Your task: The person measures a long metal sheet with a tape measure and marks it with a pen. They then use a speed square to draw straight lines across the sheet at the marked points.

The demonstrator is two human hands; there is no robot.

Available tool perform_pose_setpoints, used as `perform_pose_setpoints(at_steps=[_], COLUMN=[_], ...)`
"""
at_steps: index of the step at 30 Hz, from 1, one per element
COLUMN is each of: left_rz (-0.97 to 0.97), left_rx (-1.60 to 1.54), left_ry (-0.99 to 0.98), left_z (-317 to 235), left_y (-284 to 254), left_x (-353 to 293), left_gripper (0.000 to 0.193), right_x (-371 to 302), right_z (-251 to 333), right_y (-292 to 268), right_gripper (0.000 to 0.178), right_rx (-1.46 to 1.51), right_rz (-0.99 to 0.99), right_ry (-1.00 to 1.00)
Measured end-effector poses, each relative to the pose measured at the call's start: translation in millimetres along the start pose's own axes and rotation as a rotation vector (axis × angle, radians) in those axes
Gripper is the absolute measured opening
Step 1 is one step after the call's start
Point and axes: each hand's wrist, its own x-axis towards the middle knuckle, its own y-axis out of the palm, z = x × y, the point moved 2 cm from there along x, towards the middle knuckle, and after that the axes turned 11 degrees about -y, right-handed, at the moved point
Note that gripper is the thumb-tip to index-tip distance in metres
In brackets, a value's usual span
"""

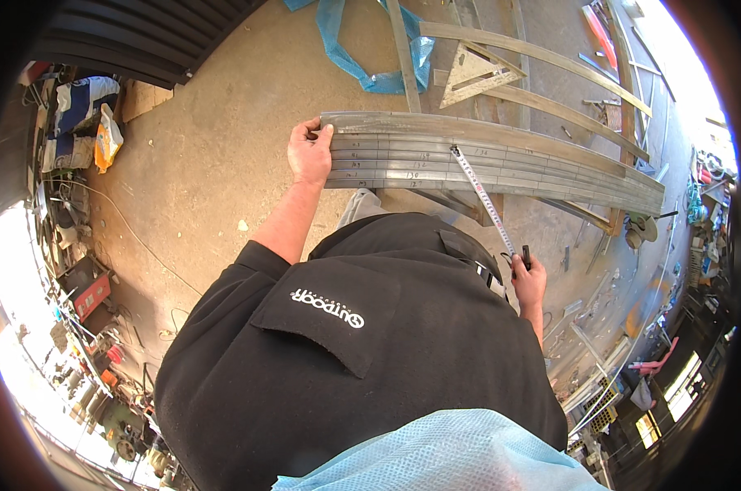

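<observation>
Several grey rectangular metal bars (pixel 387 153) lie side by side in front of me, with handwritten marks and thin lines across them. My left hand (pixel 310 155) is closed around the left end of the bars, thumb on top. A tape measure (pixel 526 254) with a dark case is in the grip of my right hand (pixel 529 282), lower and to the right. Its pale blade (pixel 480 190) stretches out from the case, and the tip rests at the bars near their middle. The bars' undersides are hidden.
Beyond the bars, a triangular set square (pixel 456 96) rests on long metal strips (pixel 542 51). Blue plastic sheeting (pixel 383 84) lies near it. A dark ribbed panel (pixel 133 41) stands at the far left. Tools and clutter line both sides, and a cable (pixel 137 237) crosses the floor.
</observation>
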Motion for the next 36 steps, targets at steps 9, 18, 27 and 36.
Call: perform_pose_setpoints(at_steps=[9, 18, 27, 36], left_rz=[-0.016, -0.017, -0.014, -0.053], left_rx=[0.049, 0.075, 0.131, 0.178], left_ry=[0.047, 0.088, 0.117, 0.092], left_z=[2, 0, -1, -10], left_y=[-1, -2, -4, -4], left_x=[-2, -4, -2, -3], left_gripper=[0.033, 0.030, 0.030, 0.031], right_x=[5, 7, 11, 13], right_z=[0, 12, 7, -3], right_y=[4, 6, 6, 6], right_gripper=[0.028, 0.030, 0.031, 0.030], right_rx=[-0.014, -0.065, -0.061, -0.033], right_rz=[0.010, 0.011, 0.016, 0.005], right_ry=[-0.008, 0.002, -0.007, -0.025])
